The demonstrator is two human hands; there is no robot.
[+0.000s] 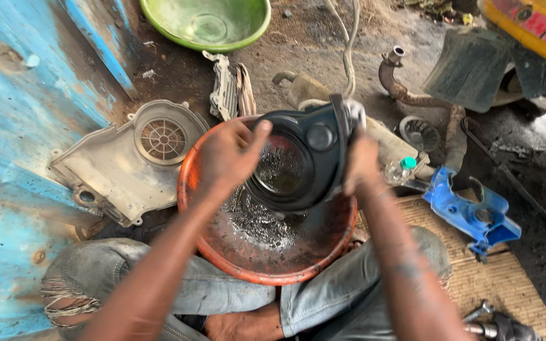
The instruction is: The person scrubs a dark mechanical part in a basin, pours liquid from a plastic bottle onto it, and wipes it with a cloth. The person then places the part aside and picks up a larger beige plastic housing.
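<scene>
Everything is carried by a dark, oil-stained dirt floor [323,44]. At the far edge a green plastic basin [208,22] is set on it. To the left, a grey engine fan cover [127,164] with a round grille is laid flat beside a blue painted wall. A ribbed metal part [225,88] is seen just beyond it. A rusty exhaust pipe [412,98] is laid at the far right, with a small round finned part [420,132] close by. To the near right a woven mat [494,278] is spread on the ground, and a blue plastic part [472,211] is rested on its far edge.
</scene>
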